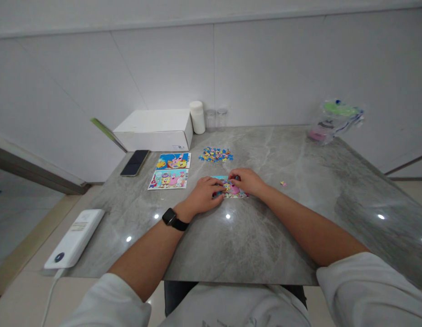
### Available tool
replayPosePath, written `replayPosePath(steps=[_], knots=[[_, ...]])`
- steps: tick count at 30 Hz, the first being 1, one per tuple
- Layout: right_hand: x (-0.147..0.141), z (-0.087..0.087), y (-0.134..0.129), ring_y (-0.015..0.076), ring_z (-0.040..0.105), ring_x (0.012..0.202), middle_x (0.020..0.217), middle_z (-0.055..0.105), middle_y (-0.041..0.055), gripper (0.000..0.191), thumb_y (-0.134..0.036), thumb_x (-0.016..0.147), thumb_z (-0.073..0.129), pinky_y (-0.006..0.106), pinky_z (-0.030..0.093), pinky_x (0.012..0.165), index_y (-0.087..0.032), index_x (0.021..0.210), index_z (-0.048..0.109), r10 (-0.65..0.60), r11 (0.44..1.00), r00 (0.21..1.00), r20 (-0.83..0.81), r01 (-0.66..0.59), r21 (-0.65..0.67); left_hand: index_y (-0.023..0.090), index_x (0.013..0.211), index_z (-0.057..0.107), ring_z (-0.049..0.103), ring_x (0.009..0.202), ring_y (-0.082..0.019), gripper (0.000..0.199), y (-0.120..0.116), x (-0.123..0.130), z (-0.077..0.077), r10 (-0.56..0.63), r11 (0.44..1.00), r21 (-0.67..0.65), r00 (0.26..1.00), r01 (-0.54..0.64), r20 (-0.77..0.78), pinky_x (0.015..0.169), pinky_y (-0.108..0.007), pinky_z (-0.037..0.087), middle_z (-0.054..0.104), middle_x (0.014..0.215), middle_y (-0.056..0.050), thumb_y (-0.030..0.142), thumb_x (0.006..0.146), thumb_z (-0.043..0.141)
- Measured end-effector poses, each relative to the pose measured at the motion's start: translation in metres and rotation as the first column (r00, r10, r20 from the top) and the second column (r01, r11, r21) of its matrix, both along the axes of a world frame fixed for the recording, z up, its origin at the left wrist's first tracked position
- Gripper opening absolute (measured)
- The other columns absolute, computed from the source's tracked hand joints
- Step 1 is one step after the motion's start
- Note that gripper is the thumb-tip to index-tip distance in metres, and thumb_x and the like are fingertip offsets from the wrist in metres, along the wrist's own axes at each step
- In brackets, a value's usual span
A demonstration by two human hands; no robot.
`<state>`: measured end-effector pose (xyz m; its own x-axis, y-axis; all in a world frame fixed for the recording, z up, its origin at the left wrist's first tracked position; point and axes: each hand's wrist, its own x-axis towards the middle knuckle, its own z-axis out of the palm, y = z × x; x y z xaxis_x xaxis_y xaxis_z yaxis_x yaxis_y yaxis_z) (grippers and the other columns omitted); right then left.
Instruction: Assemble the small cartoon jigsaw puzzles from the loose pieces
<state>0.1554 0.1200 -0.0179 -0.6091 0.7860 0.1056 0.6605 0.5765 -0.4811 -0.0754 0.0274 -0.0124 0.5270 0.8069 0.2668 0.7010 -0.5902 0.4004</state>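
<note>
A small cartoon jigsaw puzzle [235, 191] lies on the grey table in front of me, partly covered by both hands. My left hand [208, 194] rests over its left side, fingers spread flat on the picture. At the upper right edge, my right hand [247, 180] has its thumb and fingertips pinched together on what looks like a small puzzle piece, mostly hidden. Beyond the hands is a heap of loose puzzle pieces [216, 155]. One pink-and-yellow puzzle piece [283, 183] sits alone to the right. Two cartoon picture cards, an upper card [173, 161] and a lower card [169, 179], lie on the left.
A phone [135, 163] and a white box [153, 129] are at the back left. Beside the box stand a white bottle [197, 118] and two clear glasses [216, 121]. A plastic bag [335, 121] sits back right; a white corded device [75, 238] lies front left.
</note>
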Motion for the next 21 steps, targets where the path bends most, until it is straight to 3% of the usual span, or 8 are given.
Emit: replayPosePath(steps=[9, 21], knots=[[-0.0025, -0.0023, -0.0035, 0.0186, 0.066, 0.092, 0.098, 0.075, 0.0059, 0.011, -0.017, 0.094, 0.069, 0.028, 0.045, 0.086, -0.021, 0.099, 0.078, 0.000, 0.997, 0.998, 0.064, -0.004, 0.072, 0.028, 0.119, 0.080, 0.064, 0.119, -0.027, 0.026, -0.0003, 0.0010, 0.0002, 0.002, 1.000, -0.005, 1.000, -0.002, 0.012, 0.112, -0.049, 0.044, 0.073, 0.127, -0.007, 0.032, 0.096, 0.068], [-0.0017, -0.0012, -0.0046, 0.0201, 0.066, 0.094, 0.098, 0.073, 0.0079, 0.012, -0.024, 0.097, 0.067, 0.029, 0.046, 0.086, -0.020, 0.098, 0.079, 0.000, 0.994, 0.991, 0.135, -0.015, 0.112, 0.027, 0.120, 0.078, 0.064, 0.119, -0.027, 0.026, -0.0001, 0.0004, 0.0004, -0.004, 1.000, 0.002, 1.000, 0.004, 0.012, 0.112, -0.048, 0.045, 0.073, 0.127, -0.006, 0.032, 0.097, 0.067]])
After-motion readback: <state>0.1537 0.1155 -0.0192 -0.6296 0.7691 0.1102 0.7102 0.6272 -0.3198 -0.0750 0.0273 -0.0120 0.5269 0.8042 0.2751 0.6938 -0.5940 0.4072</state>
